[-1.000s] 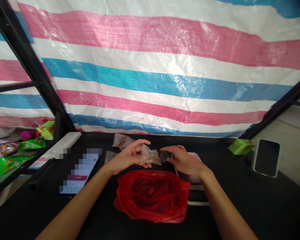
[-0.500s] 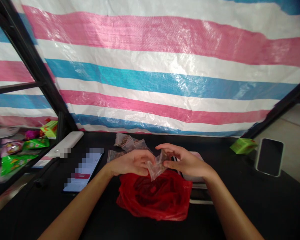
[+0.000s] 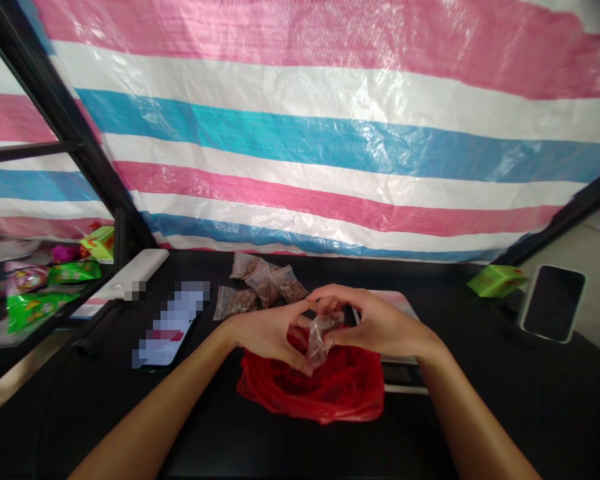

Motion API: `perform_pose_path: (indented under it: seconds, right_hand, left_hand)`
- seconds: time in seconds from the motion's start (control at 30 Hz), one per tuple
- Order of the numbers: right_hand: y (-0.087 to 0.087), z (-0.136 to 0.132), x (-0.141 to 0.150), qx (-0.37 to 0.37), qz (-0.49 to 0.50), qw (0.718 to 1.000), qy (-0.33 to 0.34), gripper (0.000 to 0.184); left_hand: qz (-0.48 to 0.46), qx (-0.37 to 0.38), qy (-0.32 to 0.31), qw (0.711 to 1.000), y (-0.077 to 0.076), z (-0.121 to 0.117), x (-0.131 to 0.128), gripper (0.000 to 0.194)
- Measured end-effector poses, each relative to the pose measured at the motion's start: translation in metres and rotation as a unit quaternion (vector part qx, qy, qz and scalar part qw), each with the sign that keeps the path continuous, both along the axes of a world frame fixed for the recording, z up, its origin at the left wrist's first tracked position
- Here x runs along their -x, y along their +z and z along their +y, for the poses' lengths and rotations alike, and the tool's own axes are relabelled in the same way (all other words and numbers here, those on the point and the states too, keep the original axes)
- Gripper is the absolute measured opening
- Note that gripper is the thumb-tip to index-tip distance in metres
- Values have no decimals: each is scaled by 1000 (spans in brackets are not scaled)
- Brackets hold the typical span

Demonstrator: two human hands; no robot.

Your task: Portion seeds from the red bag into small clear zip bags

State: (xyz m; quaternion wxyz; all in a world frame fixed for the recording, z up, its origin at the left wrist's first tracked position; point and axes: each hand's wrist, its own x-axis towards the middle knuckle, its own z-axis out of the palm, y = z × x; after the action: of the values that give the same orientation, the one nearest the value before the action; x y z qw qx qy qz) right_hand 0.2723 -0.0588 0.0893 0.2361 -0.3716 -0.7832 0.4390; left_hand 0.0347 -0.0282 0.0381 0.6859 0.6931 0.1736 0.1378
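Clear packet (image 3: 325,339) – where is it?

Between the two hands, over the open red bag (image 3: 313,403) on the desk (image 3: 225,433).

And how do they hold it?

The right hand (image 3: 383,320) grasps it between thumb and fingers. The left hand (image 3: 267,333) curves round the other side, thumb near its lower end – I cannot tell whether it grips.

Anything close by?

Four filled packets (image 3: 266,290), lying just beyond the left hand; a lit phone (image 3: 173,333) rests farther left.
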Motion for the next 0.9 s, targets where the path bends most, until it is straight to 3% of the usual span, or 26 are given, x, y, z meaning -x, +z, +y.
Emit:
perform_pose_path:
  seconds: [0.13,0.2,0.3,0.43,0.73,0.9]
  right_hand:
    - [3,-4,3,6,15,1000,17,45]
    - [5,-4,3,9,23,1000,17,41]
    - [6,-2,1,-18,28,999,-2,26]
    - [4,-2,4,-51,62,997,-25,16]
    - [-4,1,6,-76,112,989,-52,16]
    - [-14,10,5,-87,127,984,-90,15]
  left_hand:
    - [33,-123,-9,992,10,2,-2,35]
    - [41,-146,1,988,10,3,-2,32]
    - [60,-147,14,987,8,2,-2,44]
    - [79,-152,24,985,9,-3,-2,37]
    - [5,-129,73,989,14,-3,-7,16]
    - [-10,-90,49,995,12,-2,-7,16]
